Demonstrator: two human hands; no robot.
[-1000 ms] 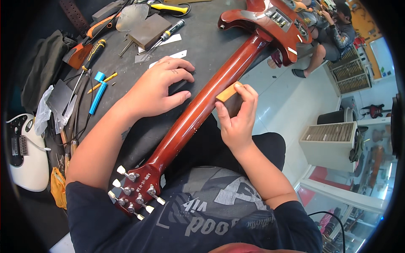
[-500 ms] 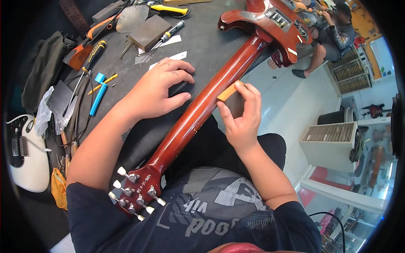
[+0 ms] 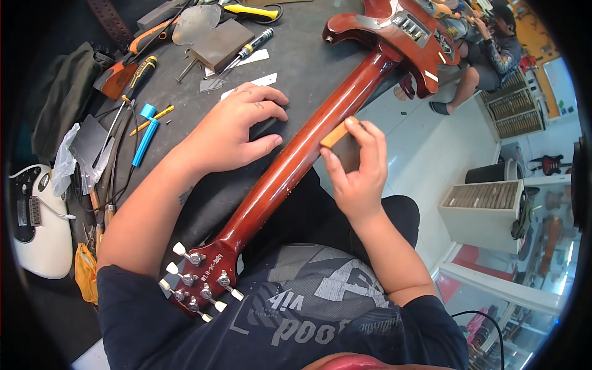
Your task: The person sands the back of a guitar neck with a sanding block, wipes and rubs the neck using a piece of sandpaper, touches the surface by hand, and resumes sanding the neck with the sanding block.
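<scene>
A glossy red-brown electric guitar lies back up across the dark work surface, its headstock with white-knobbed tuners near my body. My right hand grips a small tan wooden block between thumb and fingers, held at the right edge of the neck, about midway along it. My left hand rests palm down on the work surface just left of the neck, its fingers loosely apart and holding nothing. Beyond it are white strips and a dark flat block.
Screwdrivers, blue tools, a plastic bag and a white pickguard-fronted guitar body crowd the left. A co-worker sits beyond the guitar body at upper right. A cabinet and glass display case stand on the right.
My right hand has shifted slightly right and up along the neck with the wooden block. My left hand and the guitar have barely moved.
</scene>
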